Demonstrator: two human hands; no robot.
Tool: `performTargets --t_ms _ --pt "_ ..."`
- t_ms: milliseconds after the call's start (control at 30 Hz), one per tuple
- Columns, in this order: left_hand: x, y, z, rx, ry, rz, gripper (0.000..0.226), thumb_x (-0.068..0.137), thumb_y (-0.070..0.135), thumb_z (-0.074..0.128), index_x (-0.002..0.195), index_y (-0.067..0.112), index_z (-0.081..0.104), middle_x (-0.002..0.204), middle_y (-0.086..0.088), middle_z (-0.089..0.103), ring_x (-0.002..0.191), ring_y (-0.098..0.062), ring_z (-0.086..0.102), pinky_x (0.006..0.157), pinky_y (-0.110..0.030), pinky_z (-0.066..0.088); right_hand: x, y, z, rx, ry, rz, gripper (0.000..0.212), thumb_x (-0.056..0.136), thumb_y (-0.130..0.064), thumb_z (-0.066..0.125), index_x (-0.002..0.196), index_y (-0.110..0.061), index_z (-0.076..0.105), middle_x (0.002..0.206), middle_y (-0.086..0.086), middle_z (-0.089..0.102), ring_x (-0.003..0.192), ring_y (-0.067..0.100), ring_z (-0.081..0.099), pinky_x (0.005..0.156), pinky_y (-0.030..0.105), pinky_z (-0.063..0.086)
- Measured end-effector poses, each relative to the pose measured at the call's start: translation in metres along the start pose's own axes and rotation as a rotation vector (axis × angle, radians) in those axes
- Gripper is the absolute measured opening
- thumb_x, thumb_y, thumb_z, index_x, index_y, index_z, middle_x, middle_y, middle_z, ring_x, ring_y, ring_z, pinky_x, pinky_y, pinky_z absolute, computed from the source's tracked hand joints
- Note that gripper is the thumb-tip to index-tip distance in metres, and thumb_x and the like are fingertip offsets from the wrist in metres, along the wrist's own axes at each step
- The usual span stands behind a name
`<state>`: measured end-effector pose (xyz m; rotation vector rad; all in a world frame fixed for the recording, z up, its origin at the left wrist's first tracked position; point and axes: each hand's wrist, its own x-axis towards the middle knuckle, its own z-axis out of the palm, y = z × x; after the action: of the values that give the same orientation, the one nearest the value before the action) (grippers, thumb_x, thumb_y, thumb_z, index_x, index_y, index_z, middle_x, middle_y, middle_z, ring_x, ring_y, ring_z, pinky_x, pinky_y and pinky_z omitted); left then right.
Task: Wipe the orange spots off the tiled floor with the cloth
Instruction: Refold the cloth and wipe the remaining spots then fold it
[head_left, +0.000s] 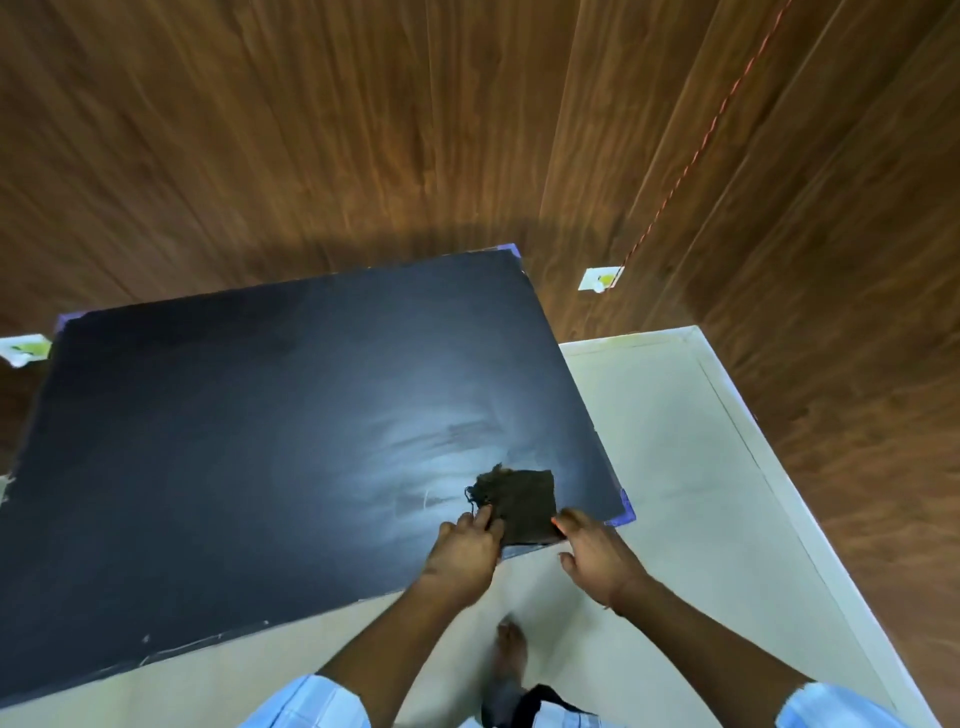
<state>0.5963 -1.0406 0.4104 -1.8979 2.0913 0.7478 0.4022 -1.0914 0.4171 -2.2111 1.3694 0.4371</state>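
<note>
A small dark brown cloth (522, 501) with frayed edges lies flat on a large black sheet (234, 441) taped over the pale tiled floor (665, 441). My left hand (465, 548) pinches the cloth's near left edge. My right hand (595, 553) touches its near right corner with the fingertips, the other fingers spread. Whitish smeared streaks (415, 452) cover the sheet left of and beyond the cloth. No orange spots show in this view.
Wood-panelled walls (363, 130) rise behind and to the right. A white wall plate (600, 279) carries a red cord (701, 140) running up. Purple tape (626, 512) holds the sheet's corner. My bare foot (511, 649) stands on the tiles below my hands.
</note>
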Motion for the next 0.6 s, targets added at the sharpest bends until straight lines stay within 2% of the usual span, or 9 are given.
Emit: performTargets --t_ms 67,167,233,367,467,600 --pt "-0.002 0.006 0.011 0.024 0.035 -0.029 0.048 0.098 0.031 0.041 0.141 0.011 0.033 0.153 -0.015 0.025 0.133 -0.034 0.032 0.101 -0.045 0.03 0.002 0.005 0.007 -0.057 0.067 -0.037 0.048 0.096 -0.025 0.047 0.143 -0.02 0.04 0.147 0.001 0.039 0.127 0.022 0.047 0.103 0.033 0.04" --pt "-0.002 0.011 0.01 0.028 0.064 -0.048 0.05 0.099 0.034 0.039 0.143 0.01 0.031 0.154 -0.015 0.023 0.136 -0.033 0.028 0.104 -0.045 0.027 0.009 0.004 0.005 -0.116 0.085 -0.161 0.05 0.094 -0.023 0.047 0.143 -0.02 0.039 0.153 0.001 0.034 0.132 0.022 0.041 0.103 0.035 0.038" --pt "0.0 0.013 0.006 0.016 0.069 -0.058 0.045 0.098 0.034 0.041 0.137 0.011 0.038 0.149 -0.014 0.031 0.13 -0.032 0.034 0.1 -0.044 0.03 0.014 0.0 0.0 -0.174 0.051 -0.191 0.046 0.095 -0.022 0.048 0.14 -0.017 0.042 0.153 0.004 0.033 0.132 0.025 0.041 0.103 0.04 0.041" --pt "0.001 0.013 -0.005 -0.109 0.029 -0.096 0.039 0.096 0.036 0.044 0.129 0.014 0.048 0.139 -0.009 0.039 0.123 -0.031 0.041 0.098 -0.043 0.035 0.018 -0.01 -0.009 -0.21 0.058 -0.171 0.035 0.097 -0.019 0.046 0.131 -0.015 0.05 0.142 0.005 0.044 0.122 0.027 0.049 0.099 0.043 0.044" --pt "-0.003 0.011 -0.018 -0.225 0.004 -0.1 0.036 0.094 0.034 0.047 0.124 0.017 0.054 0.13 -0.009 0.049 0.119 -0.031 0.046 0.097 -0.044 0.04 0.012 -0.015 -0.013 -0.18 0.061 -0.136 0.033 0.097 -0.021 0.048 0.129 -0.015 0.053 0.135 0.005 0.052 0.118 0.027 0.053 0.099 0.044 0.046" --pt "-0.022 0.005 -0.028 -0.284 0.021 -0.094 0.025 0.092 0.034 0.051 0.107 0.017 0.059 0.117 -0.01 0.059 0.107 -0.031 0.054 0.087 -0.041 0.046 -0.011 -0.025 -0.013 -0.08 0.132 -0.045 0.027 0.094 -0.021 0.051 0.118 -0.014 0.06 0.124 0.007 0.06 0.112 0.028 0.056 0.097 0.039 0.048"
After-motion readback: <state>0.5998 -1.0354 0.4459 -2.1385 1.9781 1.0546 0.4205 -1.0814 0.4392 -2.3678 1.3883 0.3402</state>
